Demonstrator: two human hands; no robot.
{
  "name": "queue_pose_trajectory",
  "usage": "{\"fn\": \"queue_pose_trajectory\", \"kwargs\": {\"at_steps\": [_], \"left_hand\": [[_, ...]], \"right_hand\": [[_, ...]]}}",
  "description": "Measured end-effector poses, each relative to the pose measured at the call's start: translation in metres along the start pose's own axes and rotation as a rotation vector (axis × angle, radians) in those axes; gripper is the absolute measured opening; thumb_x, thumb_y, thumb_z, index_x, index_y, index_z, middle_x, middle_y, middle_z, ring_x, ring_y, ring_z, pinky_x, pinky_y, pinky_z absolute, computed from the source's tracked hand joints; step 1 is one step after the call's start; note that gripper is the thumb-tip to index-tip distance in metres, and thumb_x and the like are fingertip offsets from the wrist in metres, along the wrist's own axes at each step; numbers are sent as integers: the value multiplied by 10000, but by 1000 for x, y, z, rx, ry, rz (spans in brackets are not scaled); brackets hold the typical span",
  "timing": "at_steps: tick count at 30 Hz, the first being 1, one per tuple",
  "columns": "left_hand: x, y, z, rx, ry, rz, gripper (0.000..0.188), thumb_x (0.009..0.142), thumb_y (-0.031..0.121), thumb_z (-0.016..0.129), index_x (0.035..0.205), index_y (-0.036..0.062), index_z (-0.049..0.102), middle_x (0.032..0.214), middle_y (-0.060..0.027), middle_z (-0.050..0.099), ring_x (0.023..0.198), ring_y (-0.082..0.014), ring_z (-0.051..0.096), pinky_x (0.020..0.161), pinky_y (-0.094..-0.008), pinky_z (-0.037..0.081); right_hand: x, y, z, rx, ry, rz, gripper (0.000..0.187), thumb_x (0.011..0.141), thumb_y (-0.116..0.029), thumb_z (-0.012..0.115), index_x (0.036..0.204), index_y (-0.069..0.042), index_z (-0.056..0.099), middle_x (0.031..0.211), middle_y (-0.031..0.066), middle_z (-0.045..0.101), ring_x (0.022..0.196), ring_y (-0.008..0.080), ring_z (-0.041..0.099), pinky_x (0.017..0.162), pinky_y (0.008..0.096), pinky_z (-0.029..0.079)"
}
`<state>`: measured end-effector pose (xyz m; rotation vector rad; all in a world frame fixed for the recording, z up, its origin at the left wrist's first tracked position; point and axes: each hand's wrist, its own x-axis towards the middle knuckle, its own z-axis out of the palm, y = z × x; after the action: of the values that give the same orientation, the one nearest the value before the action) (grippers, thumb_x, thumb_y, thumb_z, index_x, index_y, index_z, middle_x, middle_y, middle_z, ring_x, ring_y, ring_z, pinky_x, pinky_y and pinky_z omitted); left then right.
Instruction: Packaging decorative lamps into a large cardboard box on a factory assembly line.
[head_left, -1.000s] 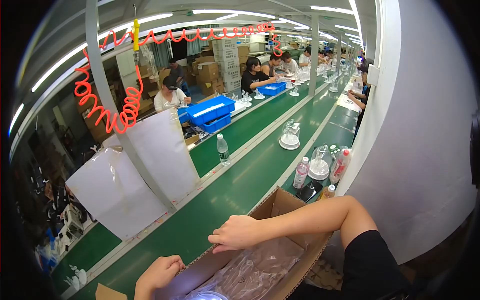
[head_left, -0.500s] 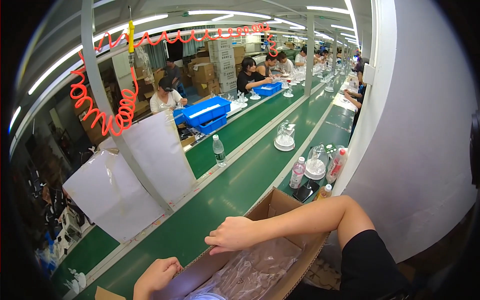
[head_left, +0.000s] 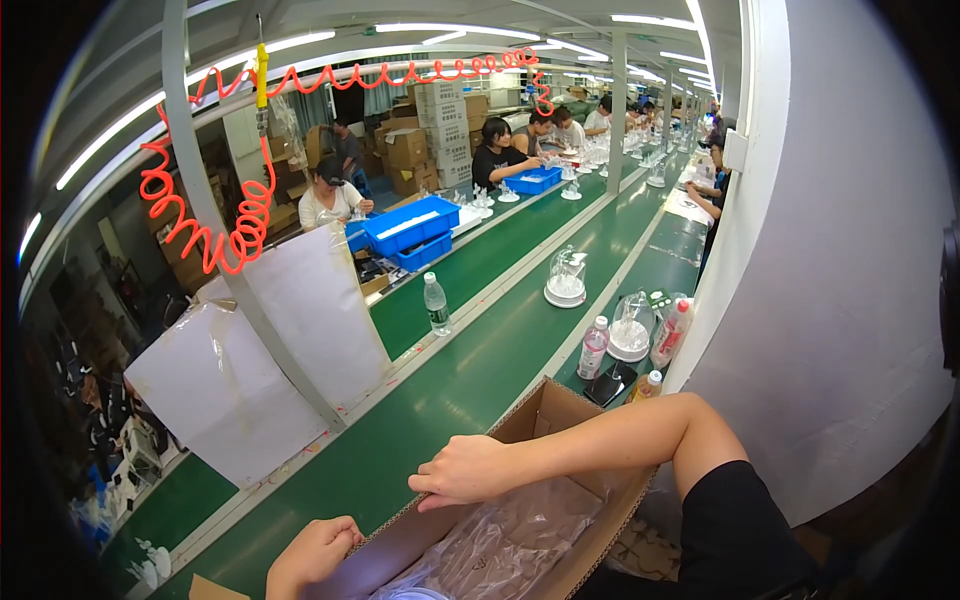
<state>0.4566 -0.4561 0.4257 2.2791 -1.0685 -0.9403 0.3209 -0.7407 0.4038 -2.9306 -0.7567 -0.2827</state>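
An open cardboard box (head_left: 612, 541) stands in front of me, with crumpled clear plastic film (head_left: 500, 548) inside. The round edge of a pale item (head_left: 418, 593) shows at the bottom of the view, partly cut off. My right hand (head_left: 468, 472) reaches across the box, its fingers curled closed over the upper edge of the left wall. Closer to me, my left hand (head_left: 316, 549) is closed against the same wall's rim, its fingertips partly hidden.
A green conveyor (head_left: 480, 375) runs past the box, carrying a clear dome on a white base (head_left: 566, 280). To the right are a pink-labelled bottle (head_left: 593, 350), a phone (head_left: 611, 383) and another dome (head_left: 629, 335). A water bottle (head_left: 437, 305) and white panels (head_left: 310, 310) stand left.
My hands and the box hold their places. The view has shifted very slightly, and a co-worker at the far right shows more of the head.
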Motion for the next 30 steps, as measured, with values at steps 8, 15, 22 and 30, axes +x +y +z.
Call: {"fn": "queue_pose_trajectory", "kwargs": {"at_steps": [8,15,22,30], "left_hand": [[1,1,2,-29,-1,31,241,970,180,496,935,5,658,730,-26,614,678,-121,549,637,-310,463],[-1,-5,2,14,17,29,231,971,166,503,941,-8,652,811,-110,679,764,-224,660,731,-346,521],[-28,63,10,-27,341,711,123,892,-11,609,913,47,715,1116,-138,724,1013,-272,705,865,-376,566],[-112,140,79,-502,-847,875,458,946,105,620,1364,-64,538,1093,-261,695,956,-464,662,808,-449,540]], "right_hand": [[-3,0,3,-9,-6,8,477,1039,-515,512,920,-57,578,742,91,679,663,313,695,578,422,544],[0,-5,2,3,-10,9,474,1039,-515,510,921,-61,582,750,91,684,675,314,701,587,420,552],[-9,0,1,16,41,30,448,1021,-507,544,905,-76,587,779,98,688,686,321,713,562,438,566],[-2,2,1,-15,68,-13,406,1001,-483,594,874,-98,582,767,61,670,656,279,700,510,403,534]]}}
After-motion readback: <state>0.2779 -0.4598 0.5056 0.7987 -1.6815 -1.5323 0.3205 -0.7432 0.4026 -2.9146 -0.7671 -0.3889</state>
